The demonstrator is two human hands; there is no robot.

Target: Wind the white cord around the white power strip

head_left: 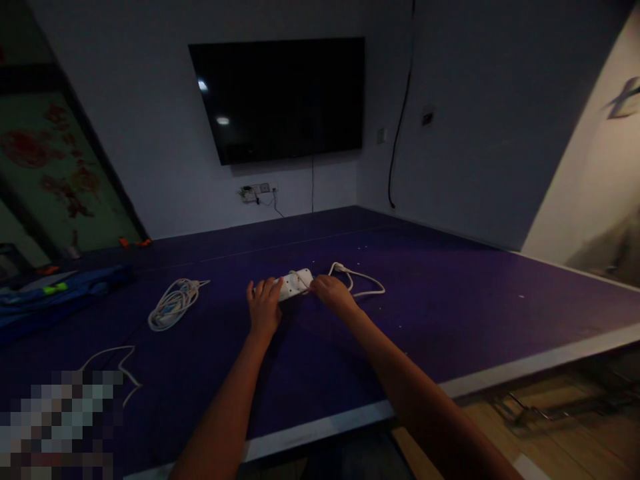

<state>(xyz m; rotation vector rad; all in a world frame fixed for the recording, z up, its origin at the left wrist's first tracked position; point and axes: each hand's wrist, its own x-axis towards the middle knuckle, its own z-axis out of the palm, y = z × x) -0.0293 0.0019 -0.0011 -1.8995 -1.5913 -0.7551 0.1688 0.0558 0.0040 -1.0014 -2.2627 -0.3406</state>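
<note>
A white power strip (296, 284) lies on the purple tabletop in front of me, with a loop of its cord over its upper face. My left hand (265, 305) grips its left end, fingers over the top. At the right end, my right hand (330, 292) is closed with the fingers pinched on the white cord (369, 292), close to where it meets the strip. The rest of that cord curves out to the right on the table, and its plug (340, 267) lies just beyond my right hand. My fingertips partly cover both ends of the strip.
A coiled white cable (173, 307) lies left of my hands, and another thin white cord (120, 360) is nearer the front left. Blue cloth (65, 293) is heaped at the far left. The table's pale front edge (320, 430) runs below my forearms. A television (285, 100) hangs on the wall.
</note>
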